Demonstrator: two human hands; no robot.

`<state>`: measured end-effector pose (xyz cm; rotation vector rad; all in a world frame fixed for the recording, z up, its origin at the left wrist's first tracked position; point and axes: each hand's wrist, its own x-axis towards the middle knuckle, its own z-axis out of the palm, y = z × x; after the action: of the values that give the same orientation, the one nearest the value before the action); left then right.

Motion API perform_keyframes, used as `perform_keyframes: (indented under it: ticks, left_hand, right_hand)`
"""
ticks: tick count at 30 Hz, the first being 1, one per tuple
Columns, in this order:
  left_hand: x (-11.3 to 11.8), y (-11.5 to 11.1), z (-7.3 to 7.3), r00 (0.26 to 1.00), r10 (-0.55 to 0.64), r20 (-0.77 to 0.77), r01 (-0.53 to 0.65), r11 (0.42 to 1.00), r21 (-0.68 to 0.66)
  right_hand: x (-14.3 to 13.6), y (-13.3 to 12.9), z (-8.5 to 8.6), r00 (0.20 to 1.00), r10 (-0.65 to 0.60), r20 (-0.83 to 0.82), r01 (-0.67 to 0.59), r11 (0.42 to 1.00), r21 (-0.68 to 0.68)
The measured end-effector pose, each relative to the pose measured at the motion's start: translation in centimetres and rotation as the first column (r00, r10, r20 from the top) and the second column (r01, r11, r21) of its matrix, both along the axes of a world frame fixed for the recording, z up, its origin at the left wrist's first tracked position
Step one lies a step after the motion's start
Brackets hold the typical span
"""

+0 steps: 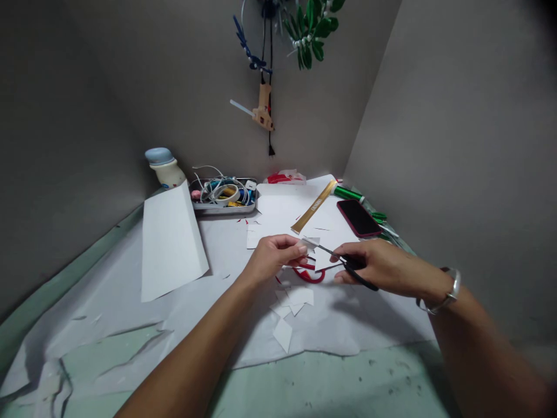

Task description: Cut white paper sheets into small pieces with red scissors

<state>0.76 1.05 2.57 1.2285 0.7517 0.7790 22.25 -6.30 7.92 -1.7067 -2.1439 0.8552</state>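
Note:
My left hand (pixel 281 253) pinches a small piece of white paper (pixel 311 242) between thumb and fingers. Black-handled scissors (pixel 354 270) are in my right hand (pixel 369 264), their blades pointing left and reaching the paper by my left fingertips. Below the hands, a red ring-shaped item (pixel 311 277) lies on the white covering, partly hidden by paper. Several cut white paper scraps (pixel 284 333) are scattered nearer to me. Just beyond my hands a gold strip (pixel 314 206) rests diagonally on white sheets.
A folded white sheet (pixel 170 244) stands at left, near a jar (pixel 166 168). Behind are a metal tray (pixel 226 210) of supplies and a red-and-white packet (pixel 285 177). A phone (pixel 359 218) and green roll (pixel 348 193) lie right. A glue gun (pixel 263 109) hangs on the wall.

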Motion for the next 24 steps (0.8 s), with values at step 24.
perform_keyframes:
  ticks: [24]
  left_hand:
    - [-0.2, 0.21, 0.02, 0.999, -0.017, 0.034, 0.018, 0.999, -0.045]
  right_hand:
    - [-0.19, 0.02, -0.11, 1.0, 0.0, 0.026, -0.002, 0.999, 0.045]
